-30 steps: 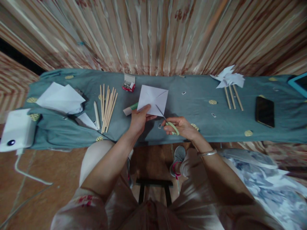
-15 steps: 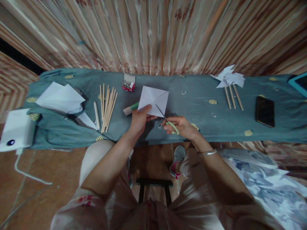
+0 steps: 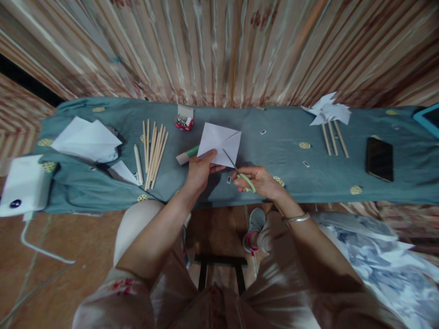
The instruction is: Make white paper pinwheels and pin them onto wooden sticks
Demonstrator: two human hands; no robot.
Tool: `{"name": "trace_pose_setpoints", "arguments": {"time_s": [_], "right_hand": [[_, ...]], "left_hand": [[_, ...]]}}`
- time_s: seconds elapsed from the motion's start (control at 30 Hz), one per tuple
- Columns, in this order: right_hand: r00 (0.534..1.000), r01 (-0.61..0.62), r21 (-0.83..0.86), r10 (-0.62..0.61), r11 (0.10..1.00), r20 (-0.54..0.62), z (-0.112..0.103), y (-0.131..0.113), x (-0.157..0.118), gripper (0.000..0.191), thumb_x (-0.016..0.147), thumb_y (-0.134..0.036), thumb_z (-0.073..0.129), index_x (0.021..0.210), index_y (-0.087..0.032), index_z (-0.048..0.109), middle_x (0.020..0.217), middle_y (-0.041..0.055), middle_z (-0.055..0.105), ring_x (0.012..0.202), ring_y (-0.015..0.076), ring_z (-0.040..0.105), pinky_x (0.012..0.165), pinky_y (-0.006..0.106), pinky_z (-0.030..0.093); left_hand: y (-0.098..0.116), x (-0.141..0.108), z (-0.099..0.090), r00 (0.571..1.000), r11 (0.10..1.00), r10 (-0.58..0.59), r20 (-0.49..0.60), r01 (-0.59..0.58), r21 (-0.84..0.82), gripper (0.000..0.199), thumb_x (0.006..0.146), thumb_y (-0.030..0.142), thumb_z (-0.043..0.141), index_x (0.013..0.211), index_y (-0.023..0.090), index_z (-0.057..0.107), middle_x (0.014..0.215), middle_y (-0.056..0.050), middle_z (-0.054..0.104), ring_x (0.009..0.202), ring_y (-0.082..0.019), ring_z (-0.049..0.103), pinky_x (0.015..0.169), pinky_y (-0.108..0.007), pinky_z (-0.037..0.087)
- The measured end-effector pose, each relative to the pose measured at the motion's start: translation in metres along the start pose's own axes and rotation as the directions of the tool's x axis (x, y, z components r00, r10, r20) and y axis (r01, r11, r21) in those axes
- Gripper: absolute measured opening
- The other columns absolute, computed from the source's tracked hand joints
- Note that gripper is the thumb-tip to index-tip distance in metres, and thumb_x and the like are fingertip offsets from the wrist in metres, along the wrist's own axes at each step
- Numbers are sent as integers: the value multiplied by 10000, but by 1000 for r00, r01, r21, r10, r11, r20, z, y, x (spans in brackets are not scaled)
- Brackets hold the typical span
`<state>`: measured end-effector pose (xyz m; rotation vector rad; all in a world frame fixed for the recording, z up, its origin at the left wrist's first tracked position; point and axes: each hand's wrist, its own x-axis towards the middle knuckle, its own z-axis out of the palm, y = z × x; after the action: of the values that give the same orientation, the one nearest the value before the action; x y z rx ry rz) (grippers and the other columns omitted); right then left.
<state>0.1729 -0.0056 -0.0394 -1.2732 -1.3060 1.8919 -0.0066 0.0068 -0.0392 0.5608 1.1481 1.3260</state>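
Observation:
My left hand (image 3: 201, 170) pinches a square sheet of white paper (image 3: 219, 137) at its lower left, thumb on top and fingers beneath. Diagonal lines run from the sheet's corners toward its middle. In my right hand (image 3: 259, 181) is a pair of scissors (image 3: 247, 182) with light green handles. Their dark blades lie at the paper's lower right corner and point toward its middle. Whether the blades are fully closed I cannot make out. A green and white tube (image 3: 187, 156) lies beside my left hand, partly hidden by the paper.
Several wooden sticks (image 3: 156, 155) and a white pen-like stick (image 3: 138, 164) lie left, near a stack of white paper (image 3: 85, 139). A small red box (image 3: 184, 119) holds metal bits. Right are paper pinwheels (image 3: 328, 112) on sticks, a phone (image 3: 379, 159) and a blue-edged tablet (image 3: 428, 119).

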Motion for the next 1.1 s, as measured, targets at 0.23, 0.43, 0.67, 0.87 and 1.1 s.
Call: {"name": "trace_pose_setpoints", "arguments": {"time_s": [0.23, 0.43, 0.67, 0.87, 1.1], "right_hand": [[1000, 9, -6, -9, 1000, -1, 0, -1, -1, 495, 495, -542, 891, 722, -162, 670, 584, -46, 588, 509, 62, 538, 491, 207, 463], [1000, -10, 32, 10, 999, -17, 2, -3, -1, 503, 462, -521, 908, 713, -158, 667, 600, -50, 594, 505, 48, 536, 508, 200, 482], [999, -36, 36, 37, 999, -31, 3, -5, -1, 511, 448, -506, 912, 725, -155, 664, 601, -52, 604, 503, 49, 535, 514, 207, 487], [999, -52, -27, 52, 998, -14, 2, -3, -3, 506, 465, -477, 910, 778, -163, 667, 631, -39, 639, 551, 71, 572, 552, 220, 498], [999, -39, -112, 41, 993, 14, 2, -7, -11, 501, 528, -513, 868, 816, -158, 665, 611, -38, 613, 564, 87, 555, 536, 225, 461]], "left_hand": [[0, 0, -1, 1000, 1000, 15, 25, -14, -18, 163, 722, 245, 712, 818, 126, 656, 829, -54, 722, 649, -162, 687, 619, -298, 610], [0, 0, -2, 999, 1000, 10, 38, -10, 0, 202, 718, 293, 729, 822, 132, 666, 842, -68, 732, 697, -180, 703, 675, -328, 622], [1, 1, -1, 999, 1000, 7, 38, -7, 1, 241, 713, 308, 747, 838, 120, 664, 816, -61, 725, 704, -186, 712, 698, -346, 630], [-1, 0, -2, 999, 1000, 11, 40, -11, 7, 226, 723, 286, 731, 848, 113, 657, 807, -57, 725, 682, -170, 702, 668, -314, 623], [-2, 1, 0, 1000, 1000, -7, 0, 7, 22, 147, 754, 243, 696, 831, 124, 659, 780, -62, 730, 666, -171, 696, 612, -273, 608]]}}
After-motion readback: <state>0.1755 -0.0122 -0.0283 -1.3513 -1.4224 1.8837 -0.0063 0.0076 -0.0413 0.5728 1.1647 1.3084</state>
